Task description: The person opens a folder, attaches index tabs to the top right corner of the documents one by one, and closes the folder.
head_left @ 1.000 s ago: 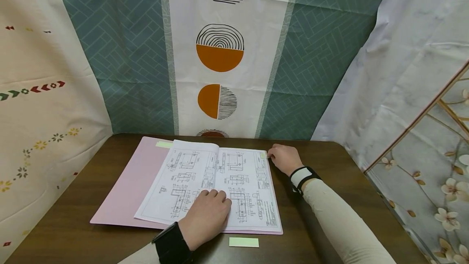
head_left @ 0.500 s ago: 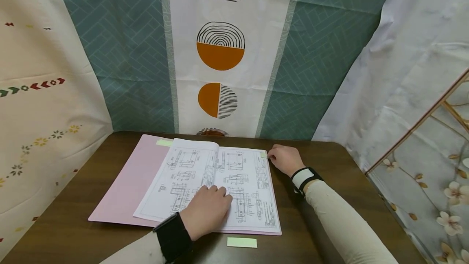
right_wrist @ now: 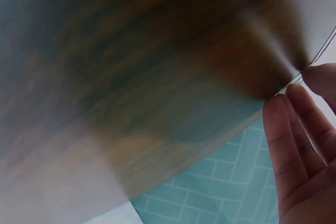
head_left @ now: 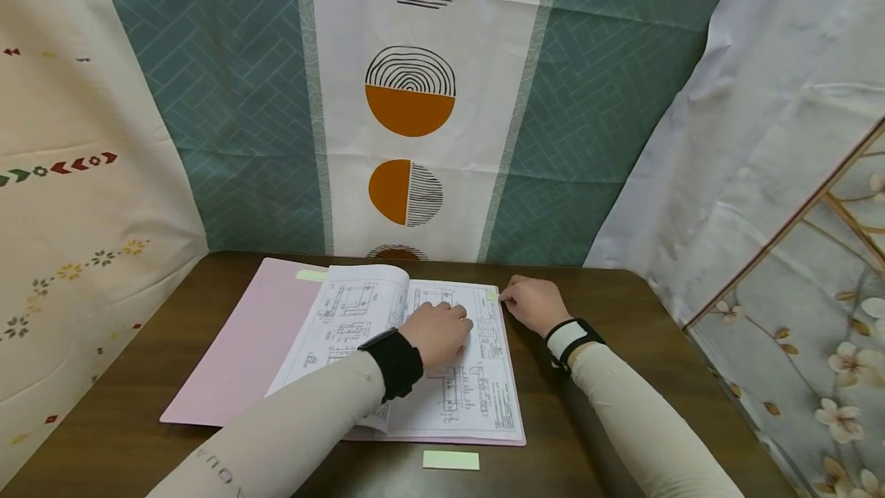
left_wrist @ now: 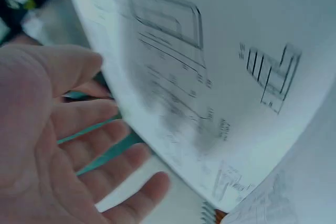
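An open booklet of technical drawings (head_left: 501,398) lies on the table, its pink cover (head_left: 238,352) spread to the left. In the head view my left hand (head_left: 440,335) is over the upper part of the right-hand page. Its fingers (left_wrist: 105,145) look spread and relaxed in the left wrist view, holding nothing. My right hand (head_left: 534,304) is at the upper right page edge, beside a pale green sticky note (head_left: 492,295). Thumb and fingers pinch a thin edge there in the right wrist view. The left-hand page (head_left: 362,290) bulges up, partly hidden by the left forearm.
Another green sticky strip (head_left: 451,460) lies on the table in front of the booklet. One more strip (head_left: 311,275) is on the pink cover's top edge. Fabric hangings (head_left: 415,210) close off the back and sides of the brown wooden table (head_left: 608,329).
My left hand has moved up and right, from the booklet's lower middle to the upper part of the right page. The left page now bulges more. My right hand stays at the page edge.
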{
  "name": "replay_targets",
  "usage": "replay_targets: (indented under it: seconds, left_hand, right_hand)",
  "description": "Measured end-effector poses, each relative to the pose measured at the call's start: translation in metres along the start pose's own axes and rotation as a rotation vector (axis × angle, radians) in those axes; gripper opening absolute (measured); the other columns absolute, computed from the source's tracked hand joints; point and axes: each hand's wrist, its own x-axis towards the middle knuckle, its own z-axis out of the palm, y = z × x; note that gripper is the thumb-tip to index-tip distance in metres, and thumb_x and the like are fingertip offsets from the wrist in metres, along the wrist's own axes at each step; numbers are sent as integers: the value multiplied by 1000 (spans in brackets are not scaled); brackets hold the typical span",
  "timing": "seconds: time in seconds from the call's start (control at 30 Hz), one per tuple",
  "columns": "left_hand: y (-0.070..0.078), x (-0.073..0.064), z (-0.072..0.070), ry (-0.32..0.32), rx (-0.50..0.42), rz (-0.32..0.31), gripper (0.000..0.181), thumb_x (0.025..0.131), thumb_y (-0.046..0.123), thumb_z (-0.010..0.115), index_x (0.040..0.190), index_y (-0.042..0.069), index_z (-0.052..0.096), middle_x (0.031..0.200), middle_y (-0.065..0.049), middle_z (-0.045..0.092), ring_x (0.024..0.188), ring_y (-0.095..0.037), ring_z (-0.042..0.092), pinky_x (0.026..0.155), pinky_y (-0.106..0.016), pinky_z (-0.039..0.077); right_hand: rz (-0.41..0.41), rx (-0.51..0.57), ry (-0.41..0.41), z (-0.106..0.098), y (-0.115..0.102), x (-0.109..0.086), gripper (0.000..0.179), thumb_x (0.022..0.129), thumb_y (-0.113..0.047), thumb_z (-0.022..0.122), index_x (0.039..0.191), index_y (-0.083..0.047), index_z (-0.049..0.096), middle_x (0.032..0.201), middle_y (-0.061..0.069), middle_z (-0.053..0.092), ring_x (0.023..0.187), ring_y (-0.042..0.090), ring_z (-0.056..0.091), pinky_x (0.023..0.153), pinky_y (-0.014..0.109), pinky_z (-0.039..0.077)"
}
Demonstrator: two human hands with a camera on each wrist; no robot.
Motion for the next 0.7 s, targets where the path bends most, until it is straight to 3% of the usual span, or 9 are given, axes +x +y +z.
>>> replay_targets:
  seconds: [0.1,0.23,0.4,0.7]
  left_hand:
    - [-1,24,16,-9,19,-33,39,108,39,72,140,18,73,143,-1,69,127,-23,67,100,-44,58]
    - [-2,42,24,-43,-9,-53,49,112,43,65,156,20,62,162,1,57,145,-23,56,111,-47,52]
    - [-2,50,18,-62,-40,-37,56,114,45,60,164,21,53,171,2,47,155,-23,46,117,-49,47]
    - [-2,60,16,-71,-105,5,57,116,46,56,164,16,54,170,0,48,158,-28,42,124,-52,38]
  right_hand:
    - [-22,-10,10,1,1,-1,19,94,-8,87,111,-16,89,104,0,78,88,18,75,75,37,62]
    - [-56,-24,42,1,1,-2,18,92,-7,88,108,-15,90,100,0,76,85,18,75,72,38,62]
    - [-83,-32,63,-1,-1,-1,17,92,-7,88,107,-15,90,97,1,75,82,19,74,70,39,61]
    - [-42,-31,32,-2,-2,-1,17,92,-8,89,108,-14,90,98,1,75,82,19,73,74,39,63]
